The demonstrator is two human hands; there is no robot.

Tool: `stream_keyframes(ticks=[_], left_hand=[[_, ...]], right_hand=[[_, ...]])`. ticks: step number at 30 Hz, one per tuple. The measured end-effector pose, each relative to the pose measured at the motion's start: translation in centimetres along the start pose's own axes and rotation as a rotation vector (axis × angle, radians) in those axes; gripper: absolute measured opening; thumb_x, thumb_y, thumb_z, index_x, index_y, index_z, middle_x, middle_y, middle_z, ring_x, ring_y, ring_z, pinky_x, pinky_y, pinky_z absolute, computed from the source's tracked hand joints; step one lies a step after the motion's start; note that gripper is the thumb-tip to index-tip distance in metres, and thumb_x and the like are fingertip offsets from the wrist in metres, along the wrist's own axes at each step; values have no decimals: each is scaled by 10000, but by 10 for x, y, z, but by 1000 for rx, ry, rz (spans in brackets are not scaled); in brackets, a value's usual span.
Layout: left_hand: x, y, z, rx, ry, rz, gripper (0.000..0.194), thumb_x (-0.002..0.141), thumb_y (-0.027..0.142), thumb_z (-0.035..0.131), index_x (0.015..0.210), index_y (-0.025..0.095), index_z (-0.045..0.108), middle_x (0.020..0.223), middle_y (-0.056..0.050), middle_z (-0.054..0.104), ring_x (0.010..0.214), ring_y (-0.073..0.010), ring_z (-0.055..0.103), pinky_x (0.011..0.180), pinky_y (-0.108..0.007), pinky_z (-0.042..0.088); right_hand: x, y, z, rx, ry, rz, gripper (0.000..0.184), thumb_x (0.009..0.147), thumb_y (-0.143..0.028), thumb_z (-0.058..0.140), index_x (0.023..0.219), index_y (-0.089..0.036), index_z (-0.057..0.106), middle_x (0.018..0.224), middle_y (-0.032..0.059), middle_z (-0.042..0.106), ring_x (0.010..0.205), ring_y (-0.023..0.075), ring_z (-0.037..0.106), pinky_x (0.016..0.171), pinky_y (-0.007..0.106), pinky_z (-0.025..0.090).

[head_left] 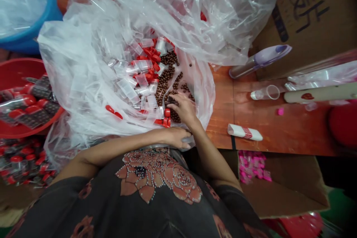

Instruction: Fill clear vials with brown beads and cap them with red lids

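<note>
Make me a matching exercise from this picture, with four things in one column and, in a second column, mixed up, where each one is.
Things:
1. Right hand
2. Left hand
3. Pink pieces
4. Clear plastic tube

Places:
A. On the cardboard sheet at lower right
B. On the brown beads inside the plastic bag
C. On its side on the wooden tabletop
D. At the near edge of the plastic bag

Pairs: 1-B, 2-D, 3-A, 4-C
</note>
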State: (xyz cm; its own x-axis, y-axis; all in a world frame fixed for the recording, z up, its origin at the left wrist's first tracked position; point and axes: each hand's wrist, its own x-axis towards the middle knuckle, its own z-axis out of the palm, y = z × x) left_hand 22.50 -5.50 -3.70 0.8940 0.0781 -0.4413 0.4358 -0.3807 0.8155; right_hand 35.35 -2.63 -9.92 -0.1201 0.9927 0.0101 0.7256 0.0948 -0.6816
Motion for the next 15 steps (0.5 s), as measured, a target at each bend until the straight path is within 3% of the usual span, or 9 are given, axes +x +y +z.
stream_keyframes(ticks=[3,5,7,9,11,12,15], left_hand=[[-12,-4,-5,-54,58,79,417,944,323,561,1304,118,609,1356,-175,618,1206,-293,605,998,-399,469],[-23,-9,-9,-141,175,128,309,948,263,539,1203,138,662,1283,-140,668,1165,-248,624,998,-368,463],[-36,-16,-12,-261,370,113,222,943,230,520,1071,164,689,1131,-99,723,1046,-203,658,940,-340,488],[-46,-24,-15,-381,648,43,171,923,224,533,1015,179,670,1047,-77,720,965,-182,659,878,-328,511],[-51,-34,-17,-493,903,-12,206,884,233,586,1078,183,636,1114,-90,687,1000,-188,646,871,-333,524],[-52,-39,-18,-553,976,-14,279,860,235,617,1135,185,615,1175,-103,664,1046,-198,638,888,-342,529],[-49,-52,-21,-740,959,87,481,795,240,686,1258,197,563,1279,-121,629,1157,-222,619,967,-377,521]], right_hand=[[-4,8,4,225,67,77,421,818,-296,708,1236,-261,673,1218,44,704,1120,242,643,1017,423,489],[-8,10,5,370,90,129,447,799,-344,716,1238,-273,667,1198,30,709,1073,232,662,980,412,511],[-11,7,4,489,125,165,470,774,-374,729,1226,-262,668,1188,34,707,1052,224,666,961,395,519],[-15,1,1,579,175,195,485,749,-388,747,1207,-251,666,1185,41,700,1045,214,660,954,380,518],[-17,-8,-1,665,215,228,503,732,-395,763,1199,-249,647,1146,39,699,1010,201,655,930,371,526],[-18,-13,-1,703,224,242,508,725,-397,769,1194,-251,635,1116,34,698,983,193,655,911,366,534],[-20,-29,-1,766,214,265,471,734,-405,763,1161,-261,625,1066,26,692,942,183,648,875,355,550]])
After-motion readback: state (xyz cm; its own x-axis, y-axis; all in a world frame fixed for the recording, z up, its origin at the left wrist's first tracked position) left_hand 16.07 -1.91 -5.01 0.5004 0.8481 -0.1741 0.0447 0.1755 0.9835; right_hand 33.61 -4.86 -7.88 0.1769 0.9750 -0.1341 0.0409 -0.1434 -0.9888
